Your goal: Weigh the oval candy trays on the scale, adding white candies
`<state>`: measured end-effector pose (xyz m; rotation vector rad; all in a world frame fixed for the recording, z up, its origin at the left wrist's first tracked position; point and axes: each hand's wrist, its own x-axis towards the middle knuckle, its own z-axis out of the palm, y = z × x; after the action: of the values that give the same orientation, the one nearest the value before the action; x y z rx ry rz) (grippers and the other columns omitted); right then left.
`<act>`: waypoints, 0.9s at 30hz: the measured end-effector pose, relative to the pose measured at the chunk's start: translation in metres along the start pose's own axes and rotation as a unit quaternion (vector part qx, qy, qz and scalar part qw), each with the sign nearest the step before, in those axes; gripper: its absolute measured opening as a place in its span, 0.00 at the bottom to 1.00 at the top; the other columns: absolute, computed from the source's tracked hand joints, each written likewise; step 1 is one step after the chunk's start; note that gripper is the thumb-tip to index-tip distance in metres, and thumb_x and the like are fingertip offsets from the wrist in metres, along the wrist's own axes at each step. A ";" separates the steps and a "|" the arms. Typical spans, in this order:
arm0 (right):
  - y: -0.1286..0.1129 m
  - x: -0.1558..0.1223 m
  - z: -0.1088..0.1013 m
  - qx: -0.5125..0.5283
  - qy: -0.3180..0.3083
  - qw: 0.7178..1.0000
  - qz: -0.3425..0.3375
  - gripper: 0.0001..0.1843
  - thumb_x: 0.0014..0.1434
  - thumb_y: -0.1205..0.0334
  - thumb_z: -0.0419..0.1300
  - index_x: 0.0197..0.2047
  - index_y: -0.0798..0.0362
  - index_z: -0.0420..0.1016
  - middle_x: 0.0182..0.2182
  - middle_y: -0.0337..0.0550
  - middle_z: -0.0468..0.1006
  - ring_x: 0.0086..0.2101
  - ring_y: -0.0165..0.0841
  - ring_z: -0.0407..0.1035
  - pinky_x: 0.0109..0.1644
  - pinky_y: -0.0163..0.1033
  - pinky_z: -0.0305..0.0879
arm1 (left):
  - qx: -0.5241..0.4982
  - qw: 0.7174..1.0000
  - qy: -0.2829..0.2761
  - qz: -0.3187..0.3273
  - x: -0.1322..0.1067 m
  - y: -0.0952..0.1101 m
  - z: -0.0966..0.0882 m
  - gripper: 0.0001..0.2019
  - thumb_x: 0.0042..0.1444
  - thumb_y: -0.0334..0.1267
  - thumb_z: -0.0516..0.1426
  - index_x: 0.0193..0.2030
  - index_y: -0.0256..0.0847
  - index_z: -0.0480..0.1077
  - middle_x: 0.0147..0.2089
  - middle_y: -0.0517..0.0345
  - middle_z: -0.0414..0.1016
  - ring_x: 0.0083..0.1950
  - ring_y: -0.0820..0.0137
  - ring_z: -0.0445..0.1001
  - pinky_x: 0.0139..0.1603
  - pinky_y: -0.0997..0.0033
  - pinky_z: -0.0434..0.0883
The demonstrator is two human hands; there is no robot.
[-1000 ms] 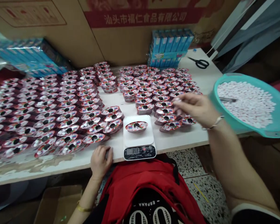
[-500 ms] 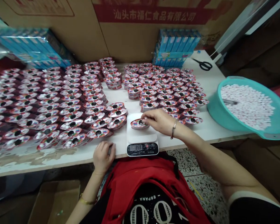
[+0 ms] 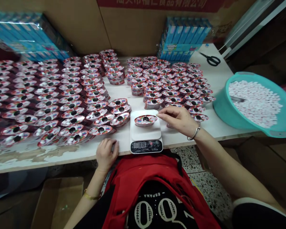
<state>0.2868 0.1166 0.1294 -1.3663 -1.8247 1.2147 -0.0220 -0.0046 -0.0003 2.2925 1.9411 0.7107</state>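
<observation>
A small oval red-and-white printed pack (image 3: 146, 120), with a dark round hole in its top, sits on the white plate of a kitchen scale (image 3: 146, 133). The scale's display appears to read 87.5. My right hand (image 3: 177, 119) is beside the pack's right end, thumb and forefinger pressed together; whether a small sweet is between them I cannot make out. Loosely bent, my left hand (image 3: 107, 154) rests empty on the table's front edge, left of the scale, its thumb apart from the fingers.
Rows of similar packs (image 3: 72, 112) fill the left, some with white sweets on top; another group (image 3: 170, 93) stands behind the scale. A turquoise basin (image 3: 221, 109) of small white sweets is at right. Blue boxes (image 3: 184, 36) and black scissors (image 3: 213, 60) lie behind.
My right hand has drawn back to the right from the pack's hole. The scale's reading has risen. My left hand stays at the table edge; the view has shifted slightly.
</observation>
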 end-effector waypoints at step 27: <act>0.029 -0.060 -0.037 0.128 0.203 0.962 0.133 0.17 0.53 0.45 0.63 0.32 0.52 0.77 0.19 0.35 0.63 0.21 0.27 0.54 0.23 0.32 0.52 | 0.060 0.969 -0.158 0.181 0.251 0.056 -0.032 0.13 0.57 0.35 0.53 0.50 0.41 0.66 0.45 0.51 0.72 0.46 0.62 0.71 0.44 0.64 0.66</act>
<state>0.3502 0.0748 0.1243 -1.6021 -1.1876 1.1469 0.0438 0.2130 0.1238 2.6688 1.4847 0.2237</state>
